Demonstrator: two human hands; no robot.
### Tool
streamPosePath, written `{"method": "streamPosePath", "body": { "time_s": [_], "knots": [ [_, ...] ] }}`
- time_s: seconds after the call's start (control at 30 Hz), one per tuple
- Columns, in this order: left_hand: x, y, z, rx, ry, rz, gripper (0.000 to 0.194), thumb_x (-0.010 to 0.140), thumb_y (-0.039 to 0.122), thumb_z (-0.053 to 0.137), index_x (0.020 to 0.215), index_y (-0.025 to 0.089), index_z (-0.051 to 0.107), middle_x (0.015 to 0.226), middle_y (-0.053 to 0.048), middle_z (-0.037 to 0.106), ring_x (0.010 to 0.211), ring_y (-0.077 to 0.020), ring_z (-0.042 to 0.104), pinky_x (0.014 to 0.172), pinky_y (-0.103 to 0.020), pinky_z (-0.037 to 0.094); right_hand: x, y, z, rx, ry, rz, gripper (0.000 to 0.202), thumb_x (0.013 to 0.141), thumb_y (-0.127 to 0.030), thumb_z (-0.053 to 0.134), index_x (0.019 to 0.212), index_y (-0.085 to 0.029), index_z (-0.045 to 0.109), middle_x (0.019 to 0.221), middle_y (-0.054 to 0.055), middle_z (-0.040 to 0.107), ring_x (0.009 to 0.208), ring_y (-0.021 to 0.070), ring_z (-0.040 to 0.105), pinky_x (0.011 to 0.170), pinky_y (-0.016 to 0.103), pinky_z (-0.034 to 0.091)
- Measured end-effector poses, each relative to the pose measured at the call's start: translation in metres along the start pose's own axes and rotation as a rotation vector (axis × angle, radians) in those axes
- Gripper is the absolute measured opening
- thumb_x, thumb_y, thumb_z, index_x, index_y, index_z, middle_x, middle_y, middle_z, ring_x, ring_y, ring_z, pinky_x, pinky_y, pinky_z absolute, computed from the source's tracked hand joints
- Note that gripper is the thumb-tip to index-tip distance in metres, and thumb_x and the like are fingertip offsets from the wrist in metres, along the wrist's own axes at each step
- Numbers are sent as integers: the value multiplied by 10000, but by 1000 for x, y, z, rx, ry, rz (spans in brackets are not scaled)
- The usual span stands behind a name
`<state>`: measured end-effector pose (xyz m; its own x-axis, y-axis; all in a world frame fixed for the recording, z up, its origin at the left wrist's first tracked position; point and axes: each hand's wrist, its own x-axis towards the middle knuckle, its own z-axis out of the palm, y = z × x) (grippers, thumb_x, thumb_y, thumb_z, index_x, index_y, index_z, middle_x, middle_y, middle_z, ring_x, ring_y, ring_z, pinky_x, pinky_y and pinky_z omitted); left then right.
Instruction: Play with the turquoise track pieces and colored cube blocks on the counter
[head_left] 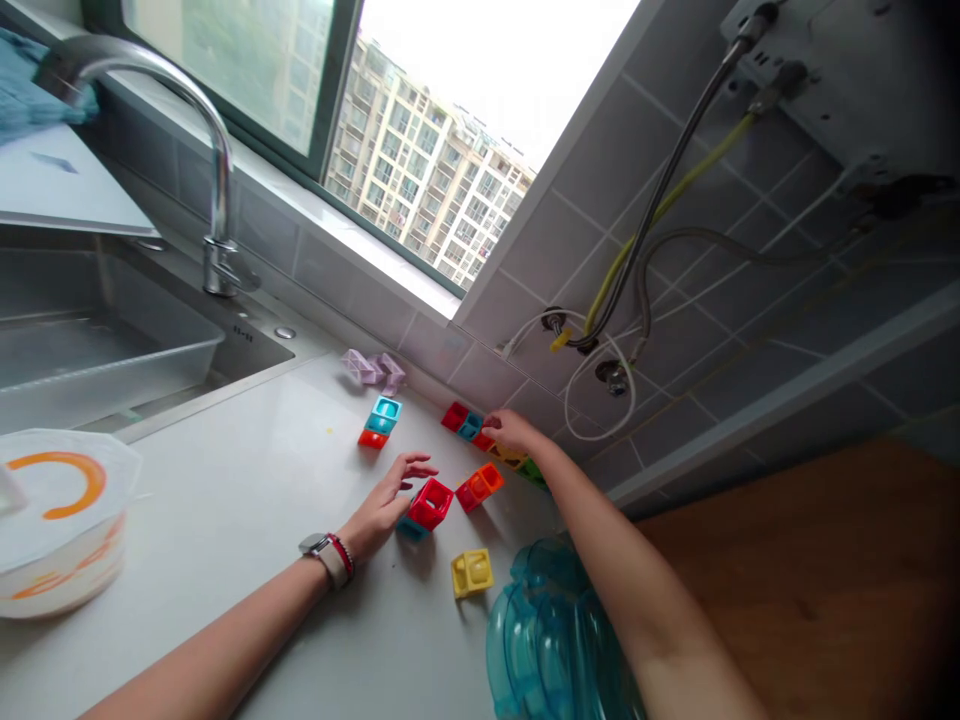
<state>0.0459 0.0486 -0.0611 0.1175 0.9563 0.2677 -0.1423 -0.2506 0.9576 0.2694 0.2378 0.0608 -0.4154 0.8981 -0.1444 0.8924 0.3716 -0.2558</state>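
Observation:
My left hand (391,497) hovers at the left side of a red toy block (431,503) that sits on a teal block (412,529). Its fingers are stretched out and apart; the thumb side is partly hidden. Against the wall runs a row of coloured blocks, with a red one (454,415) at its left end and a blue one (471,427) beside it. My right hand (511,430) has its bent fingers closed on another red block in this row. Yellow and green blocks (532,470) continue under my right forearm. An orange-red pair (480,486) and a yellow block (472,574) lie nearer.
A blue and red stack (380,422) and a crumpled lilac object (373,370) stand farther left. A transparent teal container (544,630) is by my right arm. The sink (262,352), a tap (219,180) and a lidded tub (67,560) are on the left.

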Motion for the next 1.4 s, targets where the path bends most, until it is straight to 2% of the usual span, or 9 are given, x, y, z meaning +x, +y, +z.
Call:
{"method": "streamPosePath", "body": {
  "time_s": [0.07, 0.17, 0.3, 0.53, 0.77, 0.87, 0.97, 1.13, 1.4],
  "knots": [
    [0, 0, 0, 42, 33, -7, 635, 718, 185, 462, 1353, 203, 448, 1312, -149, 653, 1233, -309, 589, 1026, -505, 415, 20, 1, 18, 5, -39, -10, 285, 996, -361, 651, 1213, -176, 652, 1227, 79, 668, 1033, 229, 682, 888, 424, 591],
    [0, 0, 1, 74, 73, -15, 586, 748, 198, 459, 1334, 205, 476, 1256, -139, 673, 1166, -294, 615, 979, -470, 439, 38, 0, 34, 23, -72, -30, 318, 996, -350, 652, 1272, -193, 632, 1309, 94, 636, 1112, 252, 661, 935, 451, 578],
    [0, 2, 3, 55, 110, -5, 485, 833, 242, 461, 1315, 197, 497, 1189, -132, 681, 1102, -282, 625, 941, -445, 468, 50, -1, 42, 77, -124, -35, 348, 994, -347, 654, 1302, -189, 615, 1342, 105, 620, 1141, 260, 650, 957, 476, 568],
    [0, 4, 3, 22, 145, -10, 384, 932, 336, 469, 1282, 188, 518, 1101, -116, 697, 1018, -266, 653, 957, -452, 490, 55, 0, 49, 229, -204, 64, 329, 998, -349, 650, 1280, -182, 625, 1301, 98, 639, 1094, 248, 666, 924, 454, 584],
    [1, 7, 3, 32, 163, -78, 374, 944, 391, 477, 1257, 198, 547, 1097, -111, 711, 989, -260, 677, 863, -403, 519, 54, 8, 40, 502, -208, 133, 318, 998, -337, 653, 1265, -168, 620, 1218, 87, 662, 992, 215, 687, 836, 401, 607],
    [1, 6, 4, 33, 151, -88, 375, 949, 408, 479, 1246, 194, 560, 1084, -108, 714, 964, -254, 681, 813, -373, 519, 51, 17, 34, 648, -212, 153, 313, 981, -337, 670, 1241, -173, 608, 1059, 49, 692, 815, 164, 691, 705, 321, 605],
    [2, 4, 3, 20, 138, -88, 370, 958, 418, 478, 1232, 186, 567, 1077, -105, 715, 931, -242, 679, 775, -351, 518, 47, 25, 29, 780, -213, 172, 366, 904, -357, 739, 1207, -223, 583, 901, 2, 697, 691, 147, 673, 613, 282, 586],
    [2, 3, 2, -12, 134, -93, 370, 987, 455, 467, 1219, 185, 568, 1059, -98, 710, 928, -236, 676, 766, -341, 518, 37, 32, 21, 935, -220, 187, 419, 807, -395, 788, 1143, -243, 590, 868, 8, 712, 671, 168, 679, 602, 299, 594],
    [3, 4, 0, 55, 190, -100, 451, 1006, 558, 414, 1178, 191, 611, 1042, -104, 735, 966, -260, 677, 795, -363, 510, 12, 23, 1, 1095, -187, 158, 351, 776, -345, 814, 1065, -227, 655, 917, 36, 736, 734, 192, 697, 623, 299, 598]
  ]
}}
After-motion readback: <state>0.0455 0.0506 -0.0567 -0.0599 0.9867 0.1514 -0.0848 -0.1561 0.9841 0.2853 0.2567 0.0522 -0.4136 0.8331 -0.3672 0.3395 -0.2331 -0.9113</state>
